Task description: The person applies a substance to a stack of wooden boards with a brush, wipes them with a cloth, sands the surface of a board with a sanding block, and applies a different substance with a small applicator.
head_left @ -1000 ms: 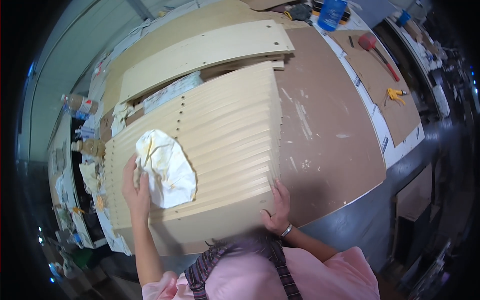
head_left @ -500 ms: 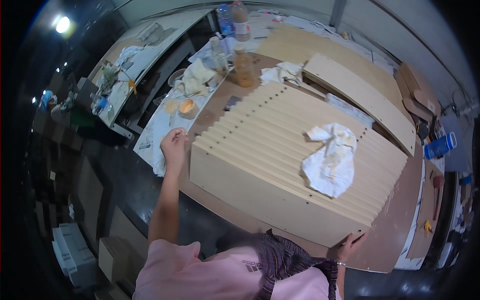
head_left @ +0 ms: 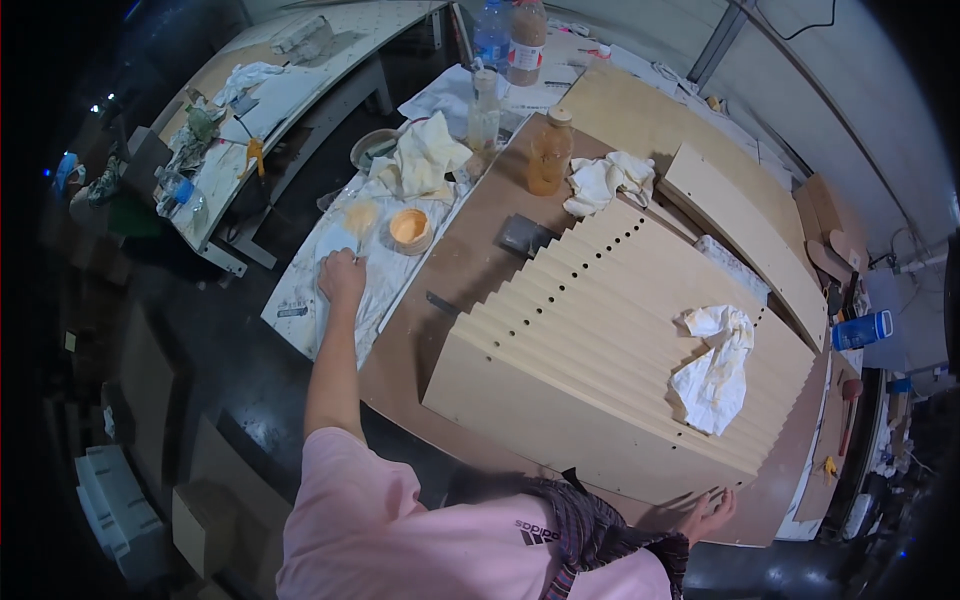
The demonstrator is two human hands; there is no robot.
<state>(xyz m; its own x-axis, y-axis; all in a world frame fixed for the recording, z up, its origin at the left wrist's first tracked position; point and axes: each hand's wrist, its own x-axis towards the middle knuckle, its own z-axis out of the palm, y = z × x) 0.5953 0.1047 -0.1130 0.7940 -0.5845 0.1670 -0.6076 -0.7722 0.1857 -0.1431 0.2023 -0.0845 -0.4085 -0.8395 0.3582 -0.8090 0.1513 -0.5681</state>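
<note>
My left hand (head_left: 343, 275) reaches over the paper-covered side table, its fingers closed and bent down; what they hold, if anything, is hidden. Beside it are a smear of tan paste (head_left: 361, 216) and an open tub of orange paste (head_left: 410, 230). A stack of pale boards (head_left: 590, 320), its edges stepped and a row of dark holes along one side, lies on the brown work table (head_left: 405, 340). At the stack's near right corner is my right hand (head_left: 708, 515), holding nothing, fingers apart. A stained white rag (head_left: 712, 372) rests on the boards.
Behind the stack stand a bottle of amber liquid (head_left: 550, 155) and a crumpled cloth (head_left: 612, 182). A long board (head_left: 745, 235) lies at the far right, near a blue canister (head_left: 862, 330). A dark flat block (head_left: 525, 236) sits left of the stack.
My left hand has moved from beside the stack's left corner down onto the side table near the paste. My right hand's fingers have loosened at the near right corner. The view has shifted.
</note>
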